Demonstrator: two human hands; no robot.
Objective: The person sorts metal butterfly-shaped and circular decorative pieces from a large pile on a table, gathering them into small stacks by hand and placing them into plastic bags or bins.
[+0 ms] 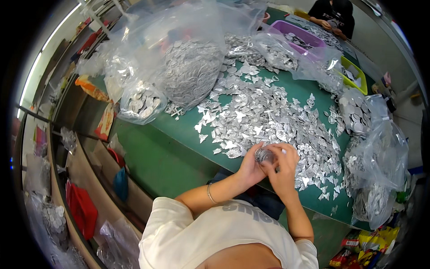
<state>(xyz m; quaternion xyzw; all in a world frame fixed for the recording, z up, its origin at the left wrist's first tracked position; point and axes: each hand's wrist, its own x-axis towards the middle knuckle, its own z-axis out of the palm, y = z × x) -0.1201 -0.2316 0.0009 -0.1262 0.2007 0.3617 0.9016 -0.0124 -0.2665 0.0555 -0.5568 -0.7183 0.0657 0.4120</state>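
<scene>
Both hands meet at the near edge of a heap of silvery flat metal pieces (pixel 255 107) on the green table. In my left hand (pixel 251 167) lies a small round silvery bundle (pixel 263 156), its fingers curled around the left side. Whether it is a stack of discs or a see-through packet of pieces, I cannot tell. Bent over it from the right, my right hand (pixel 283 168) grips it with thumb and fingers, slightly blurred. The loose pieces nearby have varied shapes, some like butterflies, others oval or round.
Large clear bags of silvery pieces (pixel 190 71) stand at the back left, more bags (pixel 376 152) along the right. A purple basket (pixel 298 32) and a yellow-green basket (pixel 356 74) sit farther back. Another person (pixel 333 20) works at the far end. Shelves (pixel 96 179) line the left.
</scene>
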